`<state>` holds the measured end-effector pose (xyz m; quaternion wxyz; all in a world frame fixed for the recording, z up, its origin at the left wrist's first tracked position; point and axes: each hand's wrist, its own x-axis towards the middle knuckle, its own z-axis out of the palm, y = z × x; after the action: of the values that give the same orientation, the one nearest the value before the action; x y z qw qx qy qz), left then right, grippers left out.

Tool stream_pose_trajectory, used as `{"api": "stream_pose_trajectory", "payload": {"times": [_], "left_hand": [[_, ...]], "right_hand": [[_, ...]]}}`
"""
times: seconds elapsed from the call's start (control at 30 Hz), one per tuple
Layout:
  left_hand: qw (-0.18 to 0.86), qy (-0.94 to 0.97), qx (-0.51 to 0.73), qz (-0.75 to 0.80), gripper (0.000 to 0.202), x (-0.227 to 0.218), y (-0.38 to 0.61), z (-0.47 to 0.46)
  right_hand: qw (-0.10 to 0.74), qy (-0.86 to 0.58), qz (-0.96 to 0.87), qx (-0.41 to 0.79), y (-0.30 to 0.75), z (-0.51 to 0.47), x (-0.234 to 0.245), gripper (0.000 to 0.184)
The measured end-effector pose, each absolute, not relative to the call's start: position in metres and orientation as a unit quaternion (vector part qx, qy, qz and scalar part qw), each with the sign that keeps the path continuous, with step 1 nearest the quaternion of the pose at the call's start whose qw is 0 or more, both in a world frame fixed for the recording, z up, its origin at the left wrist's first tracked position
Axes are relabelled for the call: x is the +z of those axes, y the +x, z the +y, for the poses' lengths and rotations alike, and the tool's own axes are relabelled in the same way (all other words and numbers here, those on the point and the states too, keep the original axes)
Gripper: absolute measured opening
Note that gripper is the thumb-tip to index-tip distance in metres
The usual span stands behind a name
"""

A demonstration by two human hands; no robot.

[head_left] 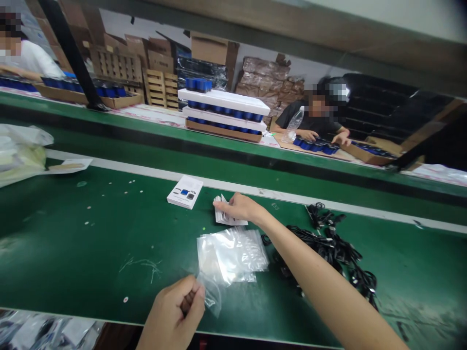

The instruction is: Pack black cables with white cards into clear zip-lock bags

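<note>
My left hand (178, 308) is closed near the front edge of the green table, pinching the corner of a clear plastic bag (210, 294). A loose pile of clear plastic bags (233, 255) lies just beyond it. My right hand (239, 208) reaches forward across the table, and its fingers rest on a small stack of white printed leaflets (228, 218), gripping the top one. A white booklet stack (185, 191) with product pictures lies to the left of the leaflets.
A tangle of black cables (335, 248) lies to the right of my arm. White plastic bags (18, 153) sit at the far left. Beyond a green rail (219, 141), trays of blue parts (223, 109) are stacked, and two other people sit working at the far bench.
</note>
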<state>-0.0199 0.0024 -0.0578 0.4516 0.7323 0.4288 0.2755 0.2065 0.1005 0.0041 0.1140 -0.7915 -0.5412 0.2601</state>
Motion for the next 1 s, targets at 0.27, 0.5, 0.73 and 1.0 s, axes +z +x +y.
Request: {"api": "stream_pose_trajectory", "payload": {"times": [0.27,0.5,0.73,1.0], "left_hand": [[0.567,0.595,0.317,0.473,0.034,-0.053,-0.016,0.002],[0.646,0.447,0.359,0.504,0.037,-0.053,-0.022,0.017],[0.469,0.573,0.441,0.507,0.031,-0.044,-0.014,0.012],[0.343,0.579,0.506,0.539,0.024,-0.040,-0.007,0.014]], "right_hand": [[0.295,-0.762,-0.536,0.214,0.218,0.067,-0.007,0.030],[0.431,-0.654,-0.600,0.164,0.158,-0.039,0.000,0.026],[0.450,-0.600,-0.653,0.104,0.100,-0.058,-0.040,0.011],[0.598,-0.627,-0.443,0.229,0.066,-0.073,-0.076,0.058]]}}
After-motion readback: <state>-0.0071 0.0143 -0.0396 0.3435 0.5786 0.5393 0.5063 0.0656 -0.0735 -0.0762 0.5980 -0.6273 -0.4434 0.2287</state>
